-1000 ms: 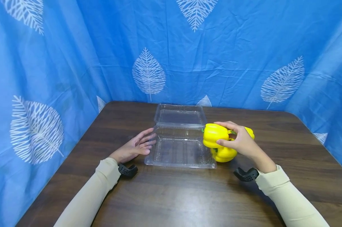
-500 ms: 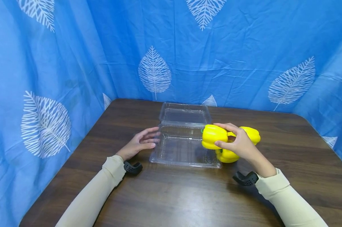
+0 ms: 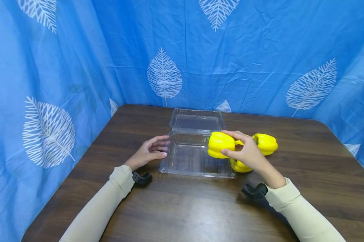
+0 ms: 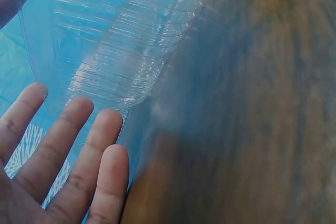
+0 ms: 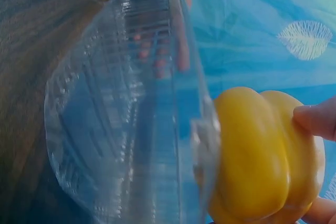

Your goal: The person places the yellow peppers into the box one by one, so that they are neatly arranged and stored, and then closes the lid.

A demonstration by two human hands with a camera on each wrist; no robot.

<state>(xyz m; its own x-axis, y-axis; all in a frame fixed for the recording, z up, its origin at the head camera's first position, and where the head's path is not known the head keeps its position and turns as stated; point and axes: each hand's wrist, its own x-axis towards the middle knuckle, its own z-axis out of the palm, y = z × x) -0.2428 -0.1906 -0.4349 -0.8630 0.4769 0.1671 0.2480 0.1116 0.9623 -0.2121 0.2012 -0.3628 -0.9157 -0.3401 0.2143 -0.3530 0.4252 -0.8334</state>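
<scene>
A yellow bell pepper (image 3: 220, 145) with a green stem is held between the thumb and fingers of my right hand (image 3: 251, 153), above the right side of a clear plastic container (image 3: 185, 163). The right wrist view shows the same pepper (image 5: 257, 156) close to the container's rim (image 5: 202, 114). My left hand (image 3: 148, 151) has its fingers extended at the container's left wall; in the left wrist view the fingertips lie at the clear plastic, though contact is hard to tell. The container's hinged lid (image 3: 197, 121) lies folded back.
Behind my right hand, on the dark wooden table (image 3: 182, 208), lie another yellow bell pepper (image 3: 266, 144) and a partly hidden one (image 3: 241, 166) beside the container's right edge. A blue curtain (image 3: 200, 67) with white leaves hangs around the table's back and sides.
My right hand has carried the pepper leftward, over the container's right part, uncovering more of the pepper behind. The left hand stays at the container's left side. The view has shifted slightly.
</scene>
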